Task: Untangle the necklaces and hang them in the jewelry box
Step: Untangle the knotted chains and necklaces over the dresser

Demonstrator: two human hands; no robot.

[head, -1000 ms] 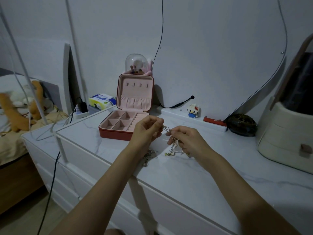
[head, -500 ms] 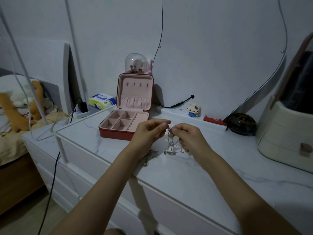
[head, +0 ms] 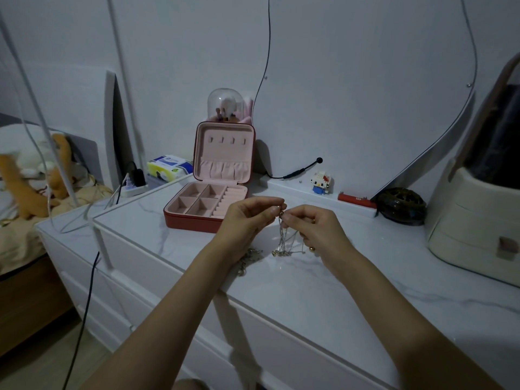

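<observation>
Above the marble-patterned worktop (head: 323,291), near its front edge, the two hands meet fingertip to fingertip. The left hand (head: 247,220) and the right hand (head: 312,229) each pinch the top of a tangle of thin chains, the necklaces (head: 284,240), which hang down between them in a loose bundle of pale and gold strands. The lowest links touch or nearly touch the worktop; which, I cannot tell. A second clump of gold chain (head: 249,260) lies on the worktop just under the left wrist, partly hidden by it. A small gold piece, too small to identify, shows at the heel of the right hand.

Behind the left hand, a little to the left, stands the jewelry box (head: 197,220), red outside and pink inside. Its lid is upright and open, showing a row of four small hooks above a gathered pocket. No chain hangs on the hooks. The tray below has four square compartments and a strip of ring rolls.

Behind the box a clear dome (head: 225,104) covers some brushes. Along the wall lie a tissue pack (head: 168,167), a block-built cat figure (head: 320,181), a red lighter-shaped object (head: 356,199) and a dark round basket (head: 401,205). A cream container (head: 472,220) fills the right edge. A power strip (head: 133,187) sits at the left, and beyond it a bed holds plush toys (head: 31,178).
</observation>
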